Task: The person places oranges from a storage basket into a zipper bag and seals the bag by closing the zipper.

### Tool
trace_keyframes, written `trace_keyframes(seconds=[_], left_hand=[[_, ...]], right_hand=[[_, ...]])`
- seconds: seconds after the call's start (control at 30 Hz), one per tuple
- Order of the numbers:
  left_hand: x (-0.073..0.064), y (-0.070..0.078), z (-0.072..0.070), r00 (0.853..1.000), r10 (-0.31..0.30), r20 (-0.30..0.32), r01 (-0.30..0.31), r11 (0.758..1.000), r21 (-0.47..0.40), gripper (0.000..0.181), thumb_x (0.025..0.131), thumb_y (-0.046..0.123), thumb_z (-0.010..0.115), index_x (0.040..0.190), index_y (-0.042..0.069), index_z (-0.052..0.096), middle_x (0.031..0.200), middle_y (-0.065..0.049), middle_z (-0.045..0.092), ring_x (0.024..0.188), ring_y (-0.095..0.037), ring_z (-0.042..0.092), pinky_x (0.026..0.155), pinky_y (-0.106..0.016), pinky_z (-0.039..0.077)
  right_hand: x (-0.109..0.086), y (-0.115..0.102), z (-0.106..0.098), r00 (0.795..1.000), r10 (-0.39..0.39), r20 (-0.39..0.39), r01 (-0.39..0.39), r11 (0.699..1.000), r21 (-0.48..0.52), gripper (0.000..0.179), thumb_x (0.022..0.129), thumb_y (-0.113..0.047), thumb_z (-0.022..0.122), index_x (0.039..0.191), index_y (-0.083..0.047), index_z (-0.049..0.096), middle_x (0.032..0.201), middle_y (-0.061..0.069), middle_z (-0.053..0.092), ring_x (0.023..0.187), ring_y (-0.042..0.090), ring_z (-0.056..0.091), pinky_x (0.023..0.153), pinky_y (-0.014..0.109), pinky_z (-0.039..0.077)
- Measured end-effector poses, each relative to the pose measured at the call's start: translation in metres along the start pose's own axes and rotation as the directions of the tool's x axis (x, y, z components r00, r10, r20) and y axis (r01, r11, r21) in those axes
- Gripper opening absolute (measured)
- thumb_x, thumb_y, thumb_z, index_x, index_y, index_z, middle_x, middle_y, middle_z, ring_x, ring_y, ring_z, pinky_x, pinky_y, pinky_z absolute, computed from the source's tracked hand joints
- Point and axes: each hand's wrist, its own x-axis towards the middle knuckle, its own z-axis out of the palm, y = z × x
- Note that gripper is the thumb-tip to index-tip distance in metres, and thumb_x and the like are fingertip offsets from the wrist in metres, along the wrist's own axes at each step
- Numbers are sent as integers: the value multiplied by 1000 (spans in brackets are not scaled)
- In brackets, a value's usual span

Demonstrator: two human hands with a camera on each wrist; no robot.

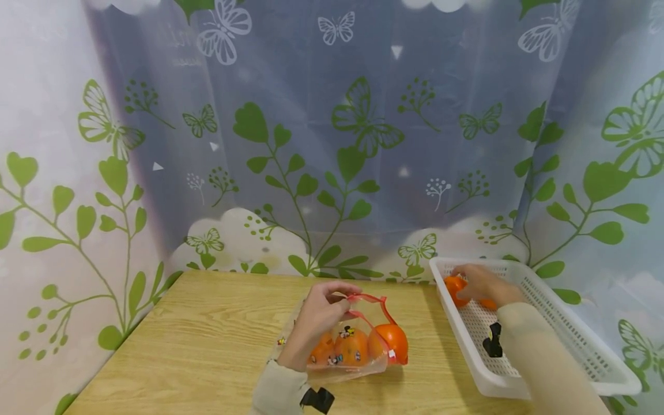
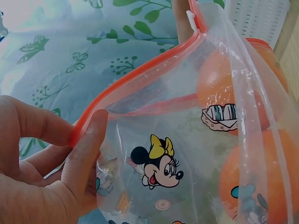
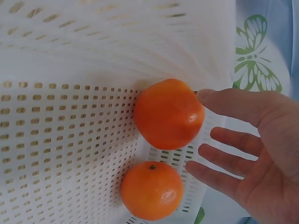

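My left hand (image 1: pixel 320 311) pinches the red zip edge of a clear cartoon-print zip bag (image 2: pixel 154 172) between thumb and finger. The bag's mouth is parted, and several oranges (image 1: pixel 353 347) are inside it, one of them (image 1: pixel 393 341) by the right end. Inside the white basket (image 1: pixel 460 334), my right hand (image 3: pixel 252 149) reaches toward an orange (image 3: pixel 169 114) in the corner. Its thumb is at the side of that fruit, seemingly touching it, while the other fingers are extended and spread. A second orange (image 3: pixel 152 190) lies close by in the basket.
The bag lies on a wood-grain table (image 1: pixel 207 334), left of the basket. A printed curtain (image 1: pixel 311 173) with leaves and butterflies hangs behind the table and along both sides. A black strap piece (image 1: pixel 493 340) shows at the right wrist.
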Motion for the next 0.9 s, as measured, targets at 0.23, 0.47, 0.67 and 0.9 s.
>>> trace_keyframes(seconds=[0.23,0.47,0.67,0.9], left_hand=[[2,0,0,1000,-7,0,7,1000,-16,29,97,-3,55,116,5,76,116,-19,72,88,-18,71,81,-35,66],[2,1,0,1000,-21,-4,21,1000,-23,30,97,-4,54,117,2,75,113,-15,73,87,-17,71,80,-34,66],[2,0,0,1000,-24,-2,24,999,-28,30,96,-4,54,115,4,76,112,-14,73,87,-17,71,80,-35,66],[2,1,-1,1000,-28,-6,28,999,-19,29,97,-2,56,118,2,75,111,-14,73,86,-17,71,81,-36,66]], right_hand=[[6,-4,3,1000,-13,5,13,1000,-19,50,82,-2,78,129,8,63,133,33,61,118,51,60,91,57,57],[9,-2,7,1000,-23,-9,23,1000,-22,51,81,-2,78,128,11,62,129,34,62,112,48,61,89,57,57],[11,4,12,999,-38,-20,38,999,-16,56,81,-4,80,132,12,60,127,36,62,105,46,64,83,53,58],[11,6,11,1000,1,31,-1,1000,-7,56,79,3,76,133,8,63,137,38,56,112,52,61,75,40,57]])
